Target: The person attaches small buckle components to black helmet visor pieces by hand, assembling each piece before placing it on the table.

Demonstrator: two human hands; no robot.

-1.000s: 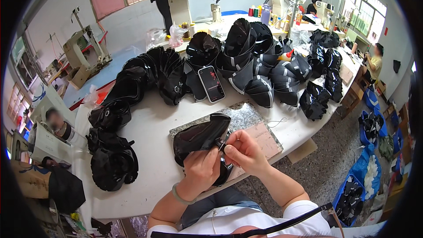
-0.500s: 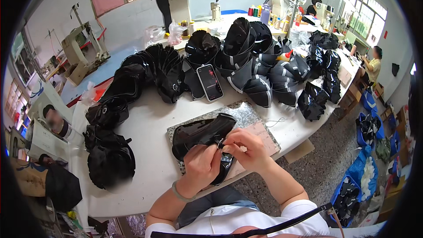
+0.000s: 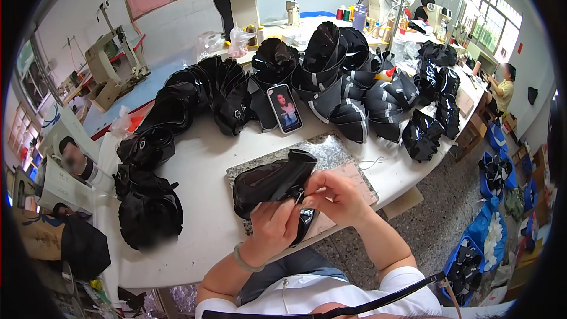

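Observation:
A glossy black shoe upper (image 3: pixel 269 184) lies over a speckled stone slab (image 3: pixel 322 143) at the table's near edge. My left hand (image 3: pixel 273 223) is closed on its near side, fingers curled around the black material. My right hand (image 3: pixel 338 198) pinches at a narrow black strap with a small shiny metal piece, like a buckle (image 3: pixel 300 197), beside the left fingertips. Both hands' fingertips meet there and partly hide the strap. Part of the upper hangs below the left hand toward the table edge. A pinkish board (image 3: pixel 348 178) covers the slab's right part.
Stacked black uppers (image 3: pixel 147 212) curve along the left and back of the white table (image 3: pixel 201 201). A phone (image 3: pixel 284 109) with a lit screen leans against them. Behind stands a sewing machine (image 3: pixel 245 9). Blue bins (image 3: pixel 463 272) line the floor at right; a co-worker (image 3: pixel 504 88) sits far right.
My hands stay at the strap, with the right fingers slightly shifted and closed in nearer the left. The phone screen shows a different picture. The whole view has shifted a little.

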